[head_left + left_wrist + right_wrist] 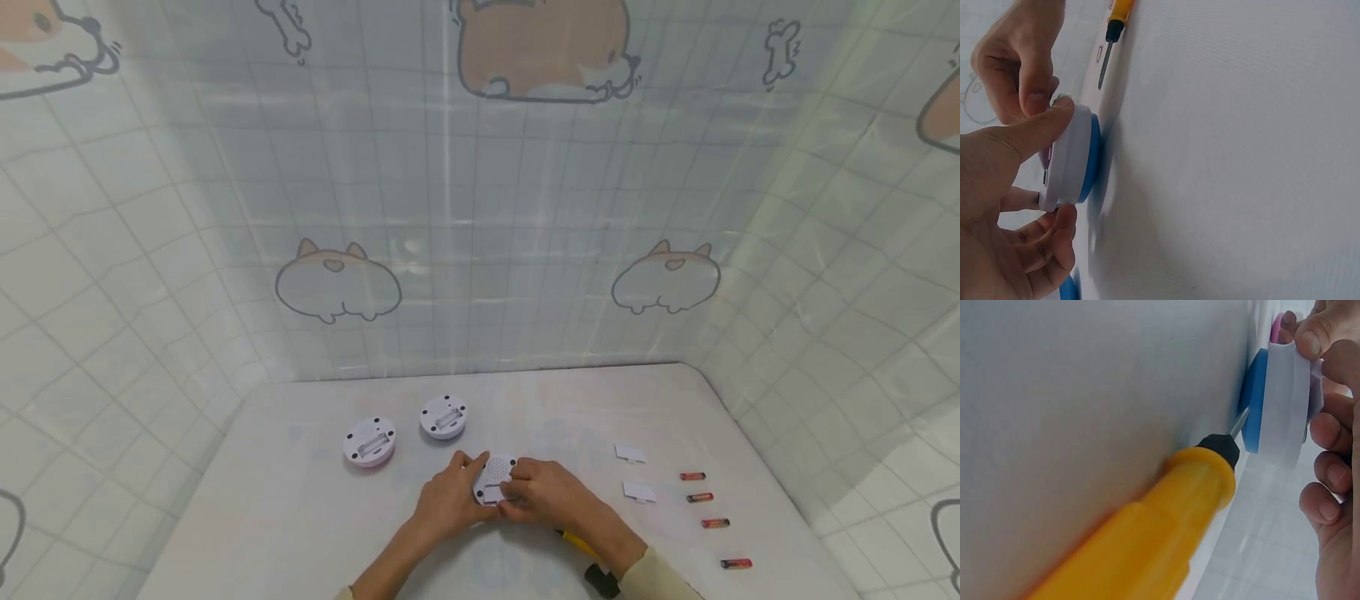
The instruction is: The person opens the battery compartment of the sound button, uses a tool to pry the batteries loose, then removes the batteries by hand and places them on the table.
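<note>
My left hand grips the edge of a round white device with a blue lower part, thumb and fingers on opposite sides. Its underside faces up, showing small holes, dark feet and a battery compartment. At that compartment, my right hand pinches a small white battery cover with curled fingers; the cover appears tilted up from the device in the right wrist view. My fingers partly hide the compartment. A yellow screwdriver with a black collar lies on the table beside my right forearm.
Two more round devices, one pink-based and one pale, lie upside down with compartments uncovered. Two loose white covers lie to the right. Several red batteries form a column near the table's right side. A patterned curtain surrounds the table.
</note>
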A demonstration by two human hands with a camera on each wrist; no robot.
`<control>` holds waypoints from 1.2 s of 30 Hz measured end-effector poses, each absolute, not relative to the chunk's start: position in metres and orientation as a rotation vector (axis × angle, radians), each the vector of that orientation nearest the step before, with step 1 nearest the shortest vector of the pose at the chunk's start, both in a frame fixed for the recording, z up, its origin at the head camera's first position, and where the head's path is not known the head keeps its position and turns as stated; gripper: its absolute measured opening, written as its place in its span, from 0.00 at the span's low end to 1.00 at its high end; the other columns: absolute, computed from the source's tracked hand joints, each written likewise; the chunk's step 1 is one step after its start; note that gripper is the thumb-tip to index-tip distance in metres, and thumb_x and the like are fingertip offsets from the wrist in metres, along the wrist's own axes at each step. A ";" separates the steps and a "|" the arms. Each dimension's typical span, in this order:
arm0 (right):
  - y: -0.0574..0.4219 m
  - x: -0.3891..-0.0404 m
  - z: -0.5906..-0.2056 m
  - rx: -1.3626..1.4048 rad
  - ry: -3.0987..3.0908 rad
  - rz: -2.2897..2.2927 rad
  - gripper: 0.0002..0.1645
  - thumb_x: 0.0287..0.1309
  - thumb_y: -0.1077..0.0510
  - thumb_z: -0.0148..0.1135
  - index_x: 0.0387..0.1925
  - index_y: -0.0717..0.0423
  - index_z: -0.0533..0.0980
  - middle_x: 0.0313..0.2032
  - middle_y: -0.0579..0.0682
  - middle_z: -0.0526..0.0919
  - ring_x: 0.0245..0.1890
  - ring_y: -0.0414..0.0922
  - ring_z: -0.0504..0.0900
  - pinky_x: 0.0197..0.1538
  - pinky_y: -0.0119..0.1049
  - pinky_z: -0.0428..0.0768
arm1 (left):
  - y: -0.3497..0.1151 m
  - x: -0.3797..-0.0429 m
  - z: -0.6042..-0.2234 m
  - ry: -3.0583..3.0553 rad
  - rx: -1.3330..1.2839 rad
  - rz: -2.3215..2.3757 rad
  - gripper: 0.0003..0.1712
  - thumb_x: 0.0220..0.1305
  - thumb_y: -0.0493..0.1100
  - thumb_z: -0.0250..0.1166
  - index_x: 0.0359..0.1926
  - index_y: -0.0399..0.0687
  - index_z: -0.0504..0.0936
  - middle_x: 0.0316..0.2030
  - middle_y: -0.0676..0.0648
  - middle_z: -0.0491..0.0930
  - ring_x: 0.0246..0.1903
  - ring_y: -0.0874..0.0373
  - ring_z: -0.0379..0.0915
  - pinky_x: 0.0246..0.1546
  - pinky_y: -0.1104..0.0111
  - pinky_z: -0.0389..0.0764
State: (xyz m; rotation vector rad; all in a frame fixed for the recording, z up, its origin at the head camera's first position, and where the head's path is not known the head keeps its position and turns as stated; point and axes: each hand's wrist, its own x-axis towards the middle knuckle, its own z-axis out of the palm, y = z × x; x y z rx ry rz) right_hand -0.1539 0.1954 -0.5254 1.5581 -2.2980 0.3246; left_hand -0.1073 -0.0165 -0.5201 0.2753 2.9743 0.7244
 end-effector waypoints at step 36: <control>0.237 -0.157 -0.508 0.964 -3.028 0.656 0.17 0.56 0.39 0.71 0.45 0.39 0.83 0.32 0.32 0.71 0.35 0.33 0.70 0.39 0.31 0.75 | -0.014 -0.108 -0.523 2.992 0.246 0.681 0.58 0.40 0.68 0.80 0.71 0.51 0.71 0.49 0.46 0.72 0.31 0.56 0.70 0.27 0.59 0.76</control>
